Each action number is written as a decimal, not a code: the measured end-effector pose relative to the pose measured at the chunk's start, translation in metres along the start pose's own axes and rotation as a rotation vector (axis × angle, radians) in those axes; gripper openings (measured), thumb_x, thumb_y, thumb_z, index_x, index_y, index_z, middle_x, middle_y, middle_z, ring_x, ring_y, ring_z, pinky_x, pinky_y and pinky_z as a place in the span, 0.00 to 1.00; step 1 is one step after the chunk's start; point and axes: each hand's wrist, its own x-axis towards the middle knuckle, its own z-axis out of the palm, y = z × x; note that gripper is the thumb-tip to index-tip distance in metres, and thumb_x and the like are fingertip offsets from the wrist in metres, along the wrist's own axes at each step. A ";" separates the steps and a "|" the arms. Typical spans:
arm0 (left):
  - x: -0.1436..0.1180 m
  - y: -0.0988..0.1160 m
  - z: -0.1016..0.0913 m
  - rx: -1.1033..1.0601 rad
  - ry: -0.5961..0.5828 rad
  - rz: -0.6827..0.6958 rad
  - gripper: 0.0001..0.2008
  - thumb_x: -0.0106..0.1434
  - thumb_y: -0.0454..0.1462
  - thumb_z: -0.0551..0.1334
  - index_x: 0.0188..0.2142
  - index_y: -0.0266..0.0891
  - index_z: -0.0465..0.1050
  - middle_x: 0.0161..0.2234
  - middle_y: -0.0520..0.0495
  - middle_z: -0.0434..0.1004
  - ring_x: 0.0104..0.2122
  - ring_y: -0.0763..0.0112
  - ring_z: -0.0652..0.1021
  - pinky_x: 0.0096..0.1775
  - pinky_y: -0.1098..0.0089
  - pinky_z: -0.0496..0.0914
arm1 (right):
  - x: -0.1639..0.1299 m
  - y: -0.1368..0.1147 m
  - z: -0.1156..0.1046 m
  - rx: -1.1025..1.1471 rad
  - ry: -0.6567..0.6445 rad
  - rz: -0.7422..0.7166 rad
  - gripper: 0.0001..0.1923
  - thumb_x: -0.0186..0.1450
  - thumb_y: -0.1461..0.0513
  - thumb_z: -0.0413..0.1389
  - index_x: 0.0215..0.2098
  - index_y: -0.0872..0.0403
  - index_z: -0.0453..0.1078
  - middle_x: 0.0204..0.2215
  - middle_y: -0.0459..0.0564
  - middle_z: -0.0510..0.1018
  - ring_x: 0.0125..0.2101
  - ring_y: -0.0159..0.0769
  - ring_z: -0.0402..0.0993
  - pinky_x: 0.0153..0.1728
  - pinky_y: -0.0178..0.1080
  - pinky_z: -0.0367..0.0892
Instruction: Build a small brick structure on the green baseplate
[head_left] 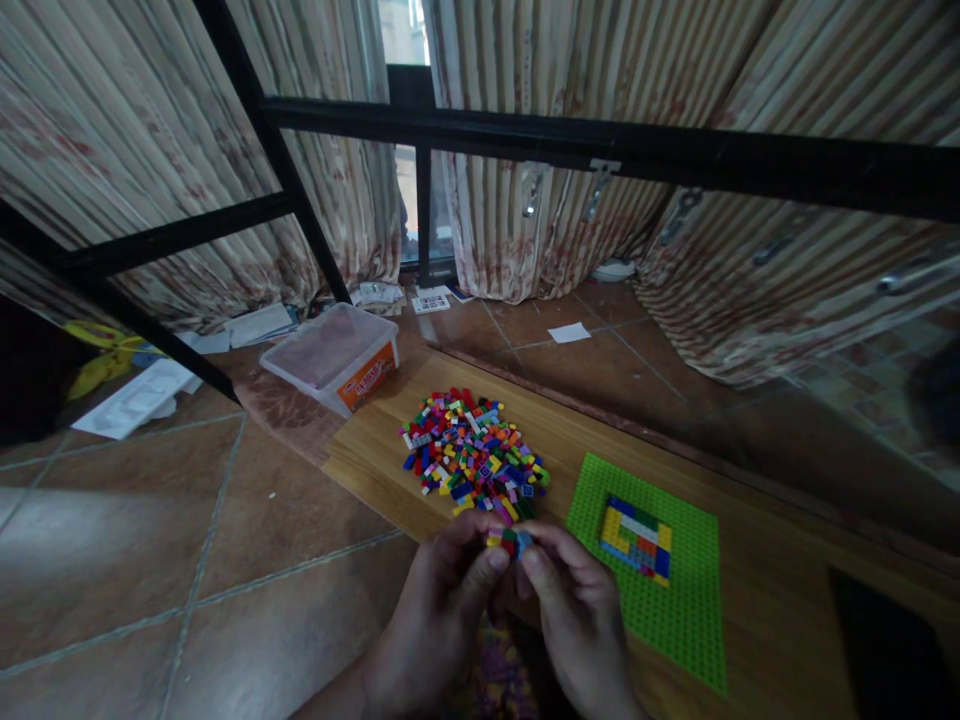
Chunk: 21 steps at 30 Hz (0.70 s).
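1. Striped curtains (525,200) hung behind a low wooden board (750,600) laid on the tiled floor.
2. Just beside the green baseplate (675,610), on its near-left, the left hand (439,620) and right hand (577,620) pinched a small clump of bricks (508,540) between fingertips.
3. It looked light, rigid and slick; gripping its flat sides seemed safest.
4. Beyond the baseplate's left edge lay the loose brick pile (472,455).

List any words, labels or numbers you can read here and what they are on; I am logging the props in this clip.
Nothing reads clearly.
Orange label on the clear lidded plastic box: printed text, too blurred to read.
Sheets on the floor by the curtains: QR-like squares, too small to read.
Bricks held in the left hand and right hand: no visible text.
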 end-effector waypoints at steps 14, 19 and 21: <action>-0.003 0.004 0.002 0.174 -0.109 0.071 0.09 0.66 0.38 0.58 0.45 0.41 0.70 0.30 0.49 0.75 0.27 0.72 0.76 0.30 0.73 0.71 | -0.007 0.001 0.004 0.626 0.050 0.507 0.20 0.58 0.46 0.60 0.38 0.52 0.71 0.23 0.42 0.72 0.19 0.25 0.61 0.17 0.28 0.54; -0.004 0.007 -0.004 0.612 -0.052 0.262 0.09 0.65 0.35 0.60 0.44 0.43 0.73 0.34 0.49 0.76 0.32 0.71 0.77 0.35 0.73 0.70 | -0.013 -0.013 0.006 0.365 0.038 0.480 0.22 0.57 0.44 0.60 0.30 0.54 0.68 0.15 0.37 0.59 0.15 0.20 0.48 0.16 0.27 0.43; -0.005 0.009 -0.005 0.686 -0.072 0.315 0.10 0.65 0.34 0.60 0.45 0.45 0.73 0.35 0.49 0.76 0.34 0.72 0.76 0.36 0.74 0.70 | -0.015 -0.018 0.007 0.333 0.023 0.463 0.20 0.58 0.46 0.60 0.29 0.54 0.67 0.15 0.36 0.58 0.15 0.20 0.46 0.16 0.27 0.42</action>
